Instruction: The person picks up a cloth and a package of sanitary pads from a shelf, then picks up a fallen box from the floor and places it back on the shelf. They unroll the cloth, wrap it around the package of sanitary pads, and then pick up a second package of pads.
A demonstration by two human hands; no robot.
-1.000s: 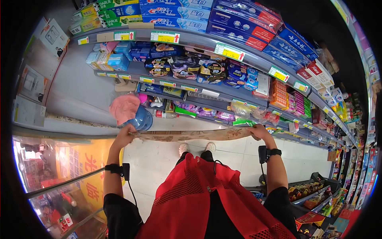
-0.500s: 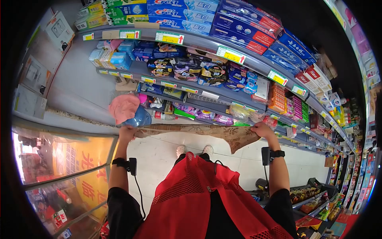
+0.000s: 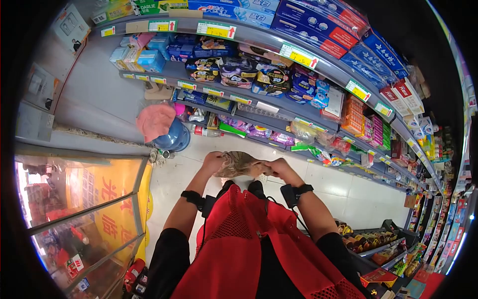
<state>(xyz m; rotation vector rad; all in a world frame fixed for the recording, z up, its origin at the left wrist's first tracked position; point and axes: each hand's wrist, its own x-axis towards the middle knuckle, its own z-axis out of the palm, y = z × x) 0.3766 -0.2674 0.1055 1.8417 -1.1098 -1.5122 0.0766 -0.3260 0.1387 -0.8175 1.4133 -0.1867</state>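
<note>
A brown patterned cloth [image 3: 238, 164] hangs bunched between my two hands, low in front of my body and above the tiled floor. My left hand [image 3: 213, 162] is closed on its left end. On the other side my right hand [image 3: 280, 168] grips the right end, fingers pinched around the fabric. The middle of the cloth sags in folds and covers part of my shoes. Both wrists wear black straps with small devices.
Ahead stand store shelves [image 3: 269, 106] with toothpaste boxes [image 3: 234, 14] and sanitary pads. A blue water jug [image 3: 173, 138] with a pink cloth [image 3: 155, 121] on it stands left of my hands. A glass-panelled door [image 3: 82, 226] is at left, snack racks [image 3: 381, 244] at lower right.
My hands have come together from far apart, and the cloth went from stretched wide to gathered and folded between them. The view has shifted slightly.
</note>
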